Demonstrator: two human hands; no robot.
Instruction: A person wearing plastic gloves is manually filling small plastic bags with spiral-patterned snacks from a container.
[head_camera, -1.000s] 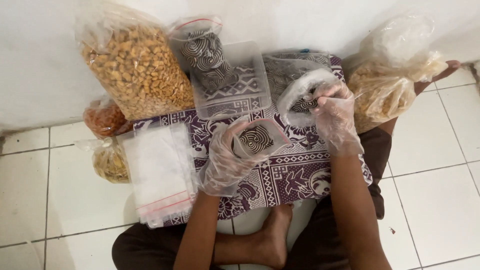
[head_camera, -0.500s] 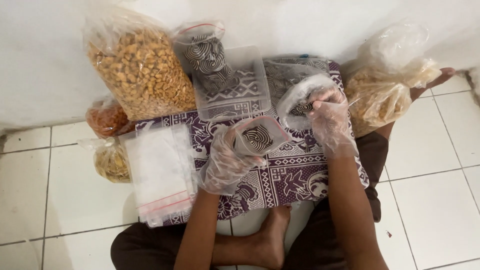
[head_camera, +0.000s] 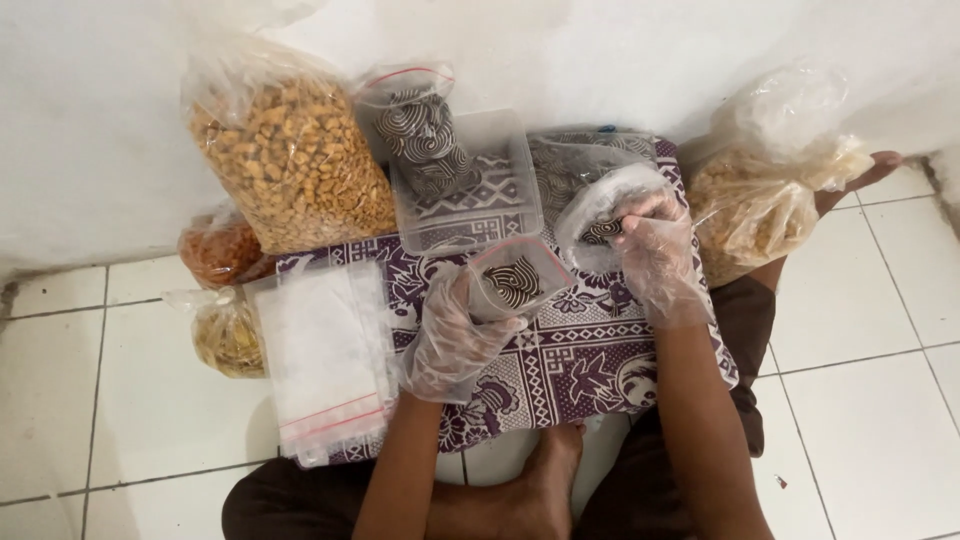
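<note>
The left hand (head_camera: 455, 330) holds a small zip bag (head_camera: 515, 278) with spiral snacks above the patterned cloth (head_camera: 590, 350). The right hand (head_camera: 655, 250) pinches one spiral snack (head_camera: 603, 231) inside the open big bag (head_camera: 595, 205).

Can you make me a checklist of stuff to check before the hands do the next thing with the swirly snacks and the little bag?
1. Left hand holds the small zip bag: ok.
2. Small zip bag mouth open: ok.
3. Right hand reaches inside the big snack bag: ok.
4. Right hand grips a swirly snack: cannot tell, the fingers cover it.
5. Both hands gloved: ok.
6. Stack of empty zip bags lies beside the left hand: ok.
</note>
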